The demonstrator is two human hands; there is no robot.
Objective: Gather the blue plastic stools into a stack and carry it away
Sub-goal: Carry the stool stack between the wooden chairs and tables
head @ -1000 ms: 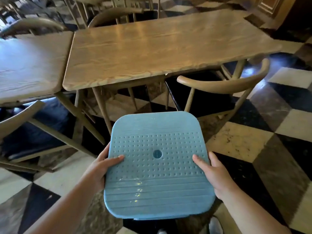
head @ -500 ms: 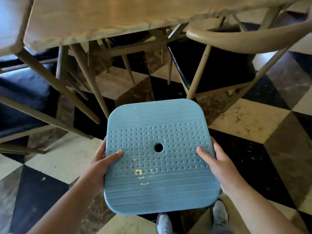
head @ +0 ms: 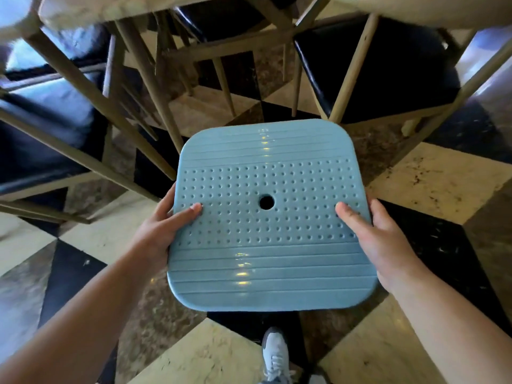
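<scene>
One blue plastic stool (head: 271, 217) seen from above, two hands, left hand (head: 159, 231) and right hand (head: 382, 245), one white shoe (head: 275, 353), and at least two dark-seated wooden chairs (head: 382, 67).

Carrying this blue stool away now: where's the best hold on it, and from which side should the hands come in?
Take the blue stool by the two opposite side edges of its seat, coming in from left and right, as the left hand and right hand do now: thumbs on top, fingers curled under the rim. The seat is flat, wide and roughly level, so a matched two-sided hold should keep it balanced. Its legs are hidden beneath.
</scene>
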